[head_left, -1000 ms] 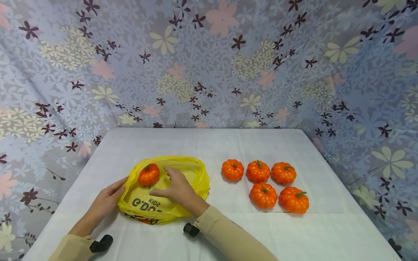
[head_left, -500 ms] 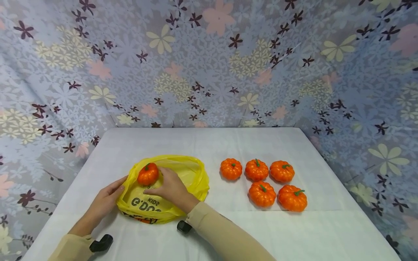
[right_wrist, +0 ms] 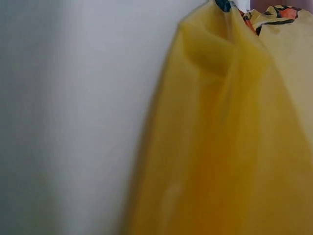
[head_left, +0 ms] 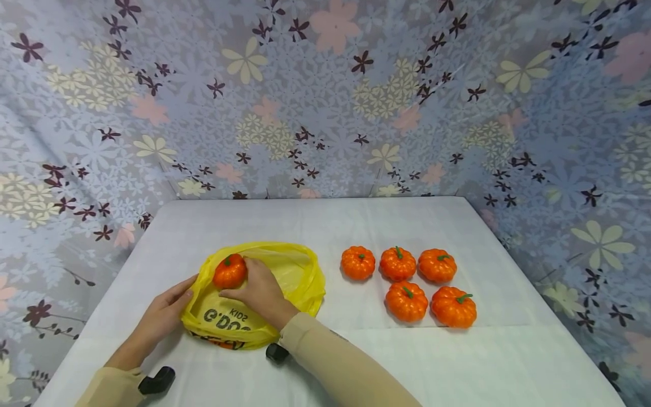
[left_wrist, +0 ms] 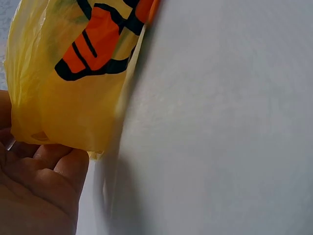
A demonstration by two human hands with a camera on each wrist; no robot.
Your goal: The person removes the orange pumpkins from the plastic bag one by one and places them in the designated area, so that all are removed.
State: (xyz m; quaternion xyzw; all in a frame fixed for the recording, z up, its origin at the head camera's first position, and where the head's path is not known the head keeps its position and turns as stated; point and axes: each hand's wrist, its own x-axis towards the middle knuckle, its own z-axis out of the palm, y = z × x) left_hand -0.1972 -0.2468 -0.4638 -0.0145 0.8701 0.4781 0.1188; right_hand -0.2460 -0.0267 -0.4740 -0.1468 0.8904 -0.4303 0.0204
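Observation:
A small orange pumpkin (head_left: 230, 272) with a green stem sits inside the yellow plastic bag (head_left: 300, 277), toward its left side. My right hand (head_left: 259, 288) reaches into the bag's mouth and holds the pumpkin from its right side, fingers behind it and thumb in front. At the bag's left rim, my left hand (head_left: 165, 311) pinches the plastic. The left wrist view shows fingers (left_wrist: 71, 169) curled at the edge of the bag (left_wrist: 73, 107), which bears orange and black print. In the right wrist view the bag wall (right_wrist: 220, 147) hides the right hand.
Several more orange pumpkins stand right of the bag, among them one at the back left (head_left: 358, 263) and one at the front right (head_left: 454, 307). They rest on a white-covered table (head_left: 508, 362). A floral curtain (head_left: 325, 113) hangs behind.
My right hand has moved left and closed in on the pumpkin in the bag. The left hand stays at the bag's rim. The view has shifted slightly.

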